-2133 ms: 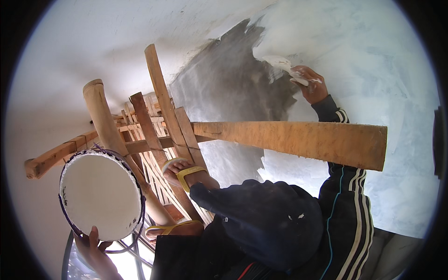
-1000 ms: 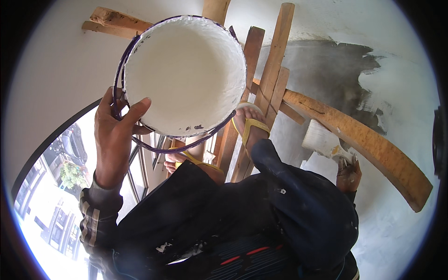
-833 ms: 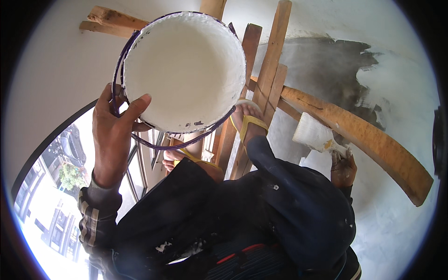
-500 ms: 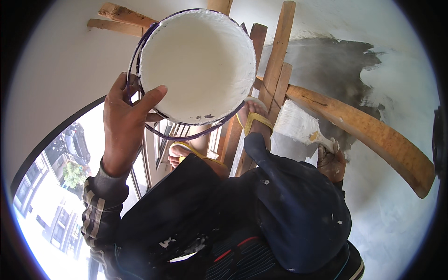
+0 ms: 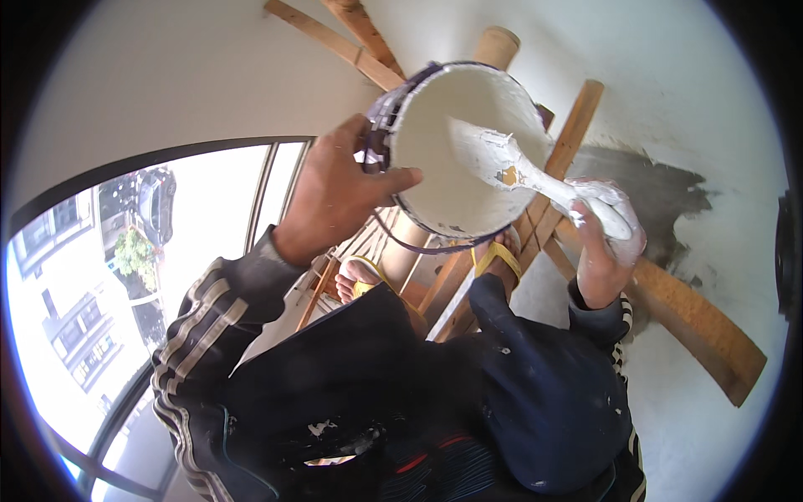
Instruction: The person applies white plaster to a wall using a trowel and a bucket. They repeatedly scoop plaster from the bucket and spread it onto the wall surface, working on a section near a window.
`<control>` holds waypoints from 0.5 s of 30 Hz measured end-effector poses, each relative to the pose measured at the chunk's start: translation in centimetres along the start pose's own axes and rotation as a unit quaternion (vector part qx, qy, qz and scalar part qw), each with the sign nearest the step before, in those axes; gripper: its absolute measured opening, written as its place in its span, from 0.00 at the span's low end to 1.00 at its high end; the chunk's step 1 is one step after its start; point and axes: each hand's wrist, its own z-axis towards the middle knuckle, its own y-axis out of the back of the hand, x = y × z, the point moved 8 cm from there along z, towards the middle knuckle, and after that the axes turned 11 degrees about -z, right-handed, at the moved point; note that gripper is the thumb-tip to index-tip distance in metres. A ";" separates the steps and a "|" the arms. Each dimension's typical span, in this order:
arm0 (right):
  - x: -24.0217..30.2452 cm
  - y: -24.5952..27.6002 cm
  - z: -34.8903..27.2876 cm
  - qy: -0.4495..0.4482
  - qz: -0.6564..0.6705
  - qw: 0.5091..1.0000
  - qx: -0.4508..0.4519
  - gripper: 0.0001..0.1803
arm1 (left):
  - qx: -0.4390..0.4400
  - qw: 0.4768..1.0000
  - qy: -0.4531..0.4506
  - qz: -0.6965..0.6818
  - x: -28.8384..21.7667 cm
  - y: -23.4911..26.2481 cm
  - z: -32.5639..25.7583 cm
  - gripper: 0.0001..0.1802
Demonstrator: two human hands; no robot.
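My left hand (image 5: 347, 188) grips the near left rim of a round paint bucket (image 5: 422, 109), thumb over the edge and fingers behind the wall. The bucket is tilted, its mouth facing me, with white paint coating the inside. A dark wire handle (image 5: 418, 248) hangs below it. My right hand (image 5: 609, 243) is closed round the white handle of a wide paintbrush (image 5: 535, 177). The bristles, thick with white paint, are inside the bucket's mouth; whether their tip touches the paint I cannot tell. White paint smears the right hand's fingers.
Wooden planks and poles (image 5: 577, 138) cross beneath the bucket, and a curved board (image 5: 703, 330) juts out at right. My feet in yellow-strapped sandals (image 5: 499, 258) stand on the timber. A window (image 5: 209, 201) lies at left. The wall at right carries a dark grey patch (image 5: 661, 188).
My right hand has lifted the paintbrush from beside the wall at right up into the bucket's mouth. The bucket has shifted right and slightly down in view, with my left hand still on its rim.
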 end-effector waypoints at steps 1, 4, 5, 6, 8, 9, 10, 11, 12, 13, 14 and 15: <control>1.4 -1.9 1.3 0.027 -0.098 0.994 0.037 0.10 | 0.000 1.000 -0.023 -0.004 -0.3 0.1 -0.2 0.27; 4.3 -6.0 3.1 0.070 -0.180 0.978 0.079 0.10 | -0.035 0.997 -0.070 0.027 -0.9 0.5 -0.4 0.32; 4.0 -7.1 3.3 0.104 -0.227 0.964 0.094 0.11 | -0.063 0.994 -0.079 0.042 0.2 0.5 0.0 0.34; 3.7 -7.2 3.4 0.129 -0.305 0.940 0.077 0.13 | -0.070 0.989 -0.126 0.024 -0.8 0.4 -0.1 0.33; 2.5 -7.5 3.9 0.127 -0.376 0.915 0.070 0.18 | -0.060 0.993 -0.084 0.049 -0.7 0.2 -0.4 0.30; 2.0 -7.3 4.0 0.099 -0.386 0.913 0.084 0.21 | -0.055 0.994 -0.076 0.057 -0.9 0.1 -0.6 0.32; 2.2 -7.3 4.1 0.119 -0.408 0.903 0.067 0.21 | -0.053 0.994 -0.060 0.070 -0.9 0.3 -0.7 0.33; 2.2 -7.0 3.9 0.135 -0.436 0.888 0.051 0.21 | -0.046 0.995 -0.044 0.076 -0.7 0.1 -1.0 0.34; 2.3 -6.7 3.8 0.148 -0.463 0.873 0.031 0.22 | -0.055 0.995 -0.047 0.070 -0.6 0.2 -1.2 0.35; 2.2 -6.3 4.1 0.128 -0.454 0.881 0.033 0.22 | -0.060 0.995 -0.050 0.065 -0.5 0.3 -1.4 0.36; 2.3 -5.7 4.5 0.102 -0.447 0.888 0.031 0.22 | -0.058 0.995 -0.056 0.063 -0.7 0.3 -1.2 0.37; 2.1 -5.2 4.6 0.076 -0.439 0.895 0.032 0.22 | -0.059 0.995 -0.052 0.061 -0.7 0.3 -1.2 0.37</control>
